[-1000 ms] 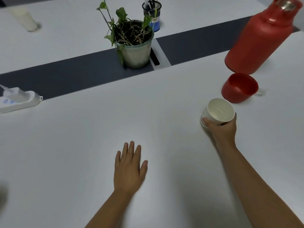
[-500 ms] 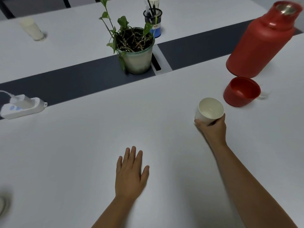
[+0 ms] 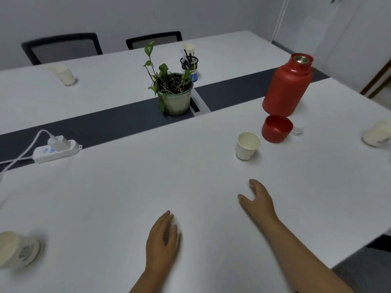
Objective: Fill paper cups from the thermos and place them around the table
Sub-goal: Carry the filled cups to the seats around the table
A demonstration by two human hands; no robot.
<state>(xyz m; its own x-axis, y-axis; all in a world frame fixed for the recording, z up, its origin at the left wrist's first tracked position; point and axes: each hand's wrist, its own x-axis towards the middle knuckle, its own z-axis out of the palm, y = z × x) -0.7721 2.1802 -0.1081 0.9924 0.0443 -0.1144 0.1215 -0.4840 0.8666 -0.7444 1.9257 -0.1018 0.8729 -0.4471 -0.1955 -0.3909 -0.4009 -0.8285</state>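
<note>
— While the paper cup stands upright on the counter beside the red lid, what grips it?
— Nothing. Right hand hovers near, fingers spread; left hand lies flat, relaxed. Thermos stands behind.

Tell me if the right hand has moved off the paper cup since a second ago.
Yes. The right hand has let go and pulled back toward the person, away from the red thermos; the paper cup stands alone near the red lid.
</note>
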